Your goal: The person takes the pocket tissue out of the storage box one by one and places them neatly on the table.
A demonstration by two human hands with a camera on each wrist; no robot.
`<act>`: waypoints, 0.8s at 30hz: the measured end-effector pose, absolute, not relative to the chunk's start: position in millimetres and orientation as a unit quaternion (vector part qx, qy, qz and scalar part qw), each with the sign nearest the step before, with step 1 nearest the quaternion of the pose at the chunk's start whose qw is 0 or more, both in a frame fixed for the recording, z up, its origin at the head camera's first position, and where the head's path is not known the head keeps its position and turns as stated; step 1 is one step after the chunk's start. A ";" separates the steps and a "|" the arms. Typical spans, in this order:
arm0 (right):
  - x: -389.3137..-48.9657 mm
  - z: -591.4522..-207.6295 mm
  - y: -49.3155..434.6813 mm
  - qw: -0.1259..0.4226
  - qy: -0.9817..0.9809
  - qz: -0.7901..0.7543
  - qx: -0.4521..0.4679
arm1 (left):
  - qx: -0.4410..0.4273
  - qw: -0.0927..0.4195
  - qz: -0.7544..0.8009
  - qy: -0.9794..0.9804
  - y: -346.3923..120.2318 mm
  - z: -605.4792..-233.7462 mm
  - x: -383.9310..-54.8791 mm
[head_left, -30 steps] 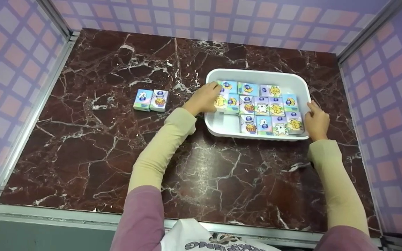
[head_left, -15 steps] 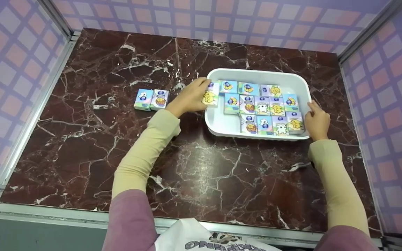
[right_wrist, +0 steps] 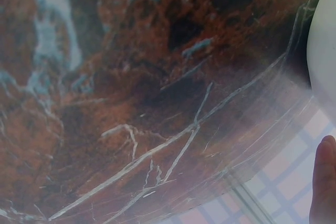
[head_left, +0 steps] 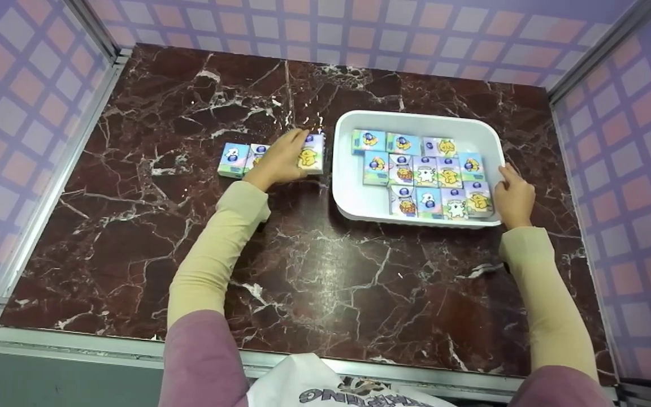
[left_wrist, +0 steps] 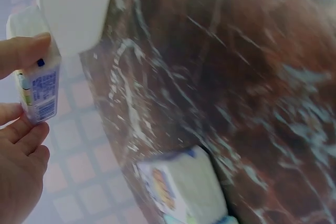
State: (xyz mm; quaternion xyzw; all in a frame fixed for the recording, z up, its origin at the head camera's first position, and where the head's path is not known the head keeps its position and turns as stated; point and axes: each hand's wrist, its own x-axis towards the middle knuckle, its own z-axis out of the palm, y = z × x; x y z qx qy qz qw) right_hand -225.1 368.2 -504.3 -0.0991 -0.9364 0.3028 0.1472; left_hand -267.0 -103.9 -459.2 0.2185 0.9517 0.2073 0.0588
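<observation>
My left hand (head_left: 280,162) grips a small tissue pack (head_left: 312,155) with a yellow cartoon figure on it, left of the white plastic tub (head_left: 359,198). In the left wrist view, thumb and fingers pinch that pack (left_wrist: 44,92), its printed barcode side showing. Two more tissue packs stand side by side on the table: a blue one (head_left: 233,158) and a lilac one (head_left: 257,151), the latter partly behind my left hand. At the tub's right rim my right hand (head_left: 515,196) holds on, thumb at the edge; its other fingers are largely hidden.
Several tissue packs (head_left: 425,172) lie in uneven rows inside the tub, with bare floor at its left. The dark red marbled table (head_left: 133,254) is bounded by checkered panels (head_left: 325,28) at the back and sides.
My left hand has lifted the yellow-figure tissue pack out of the tub's left side and carried it left, toward the two packs on the table. The right hand has stayed at the rim.
</observation>
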 end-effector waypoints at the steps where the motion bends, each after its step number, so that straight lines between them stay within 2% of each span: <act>1: -225.2 -504.7 368.3 0.147 -0.937 0.301 -0.101 | 0.218 0.064 0.204 0.952 -107.2 -461.4 -267.5; 15: -223.0 -502.7 366.3 0.160 -0.935 0.303 -0.093 | 0.186 0.128 0.137 0.964 -134.0 -483.4 -271.1; 24: -223.6 -502.7 367.1 0.157 -0.935 0.302 -0.095 | 0.173 0.140 0.107 0.969 -140.3 -491.9 -274.5</act>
